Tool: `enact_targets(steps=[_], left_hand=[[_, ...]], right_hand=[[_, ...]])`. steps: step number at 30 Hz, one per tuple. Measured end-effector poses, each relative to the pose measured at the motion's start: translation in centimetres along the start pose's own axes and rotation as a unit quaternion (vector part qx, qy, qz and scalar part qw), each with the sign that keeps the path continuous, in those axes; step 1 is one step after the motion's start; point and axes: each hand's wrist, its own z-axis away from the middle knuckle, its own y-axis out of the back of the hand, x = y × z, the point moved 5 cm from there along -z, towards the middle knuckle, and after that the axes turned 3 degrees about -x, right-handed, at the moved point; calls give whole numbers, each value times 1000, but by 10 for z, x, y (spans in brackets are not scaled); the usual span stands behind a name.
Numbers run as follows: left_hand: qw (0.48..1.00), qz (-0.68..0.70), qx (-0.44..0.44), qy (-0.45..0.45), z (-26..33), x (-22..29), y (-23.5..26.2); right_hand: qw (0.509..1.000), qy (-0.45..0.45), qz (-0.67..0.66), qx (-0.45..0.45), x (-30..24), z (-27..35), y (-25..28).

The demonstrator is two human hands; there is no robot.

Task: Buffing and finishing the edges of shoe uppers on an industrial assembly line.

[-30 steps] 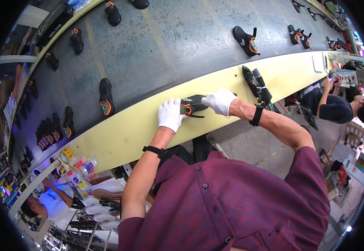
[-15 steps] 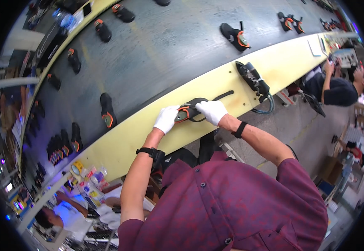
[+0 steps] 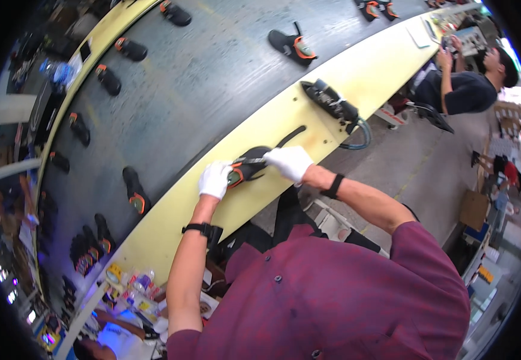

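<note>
A black shoe (image 3: 253, 170) with an orange-edged, green-lined opening lies on the pale yellow ledge in front of me. My left hand (image 3: 214, 179), in a white glove, is closed on the orange-edged end. Between the hands runs a narrow dark strap (image 3: 250, 160) across the shoe's top. White-gloved too, my right hand (image 3: 289, 163) is closed on the strap's right end; its fingertips are partly hidden. A longer black strip (image 3: 291, 135) reaches from the shoe's far side over the ledge.
Beyond the yellow ledge (image 3: 356, 69) runs a dark conveyor belt (image 3: 212, 66) carrying several black and orange shoes. A black device (image 3: 332, 103) with a grey hose (image 3: 365, 135) sits to the right. Other people (image 3: 461, 87) work at both ends of the ledge. Bottles and tape lie at lower left.
My view has turned, so the scene shifts left and the ledge slopes more steeply. Both hands stay at the shoe; the strap now stretches more visibly between them.
</note>
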Motion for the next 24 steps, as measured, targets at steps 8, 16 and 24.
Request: enact_targets(steps=[8,16,24], left_hand=[[1000,-10,-4,-26,-2,3,1],[995,10,68,-75,8,4,8],[982,61,178,27,60,49,13]], right_hand=[[994,89,-41,45,-18,-31,9],[987,22,-90,-133,-45,-45,-34],[980,73,-96,-158,-33,-45,-23]])
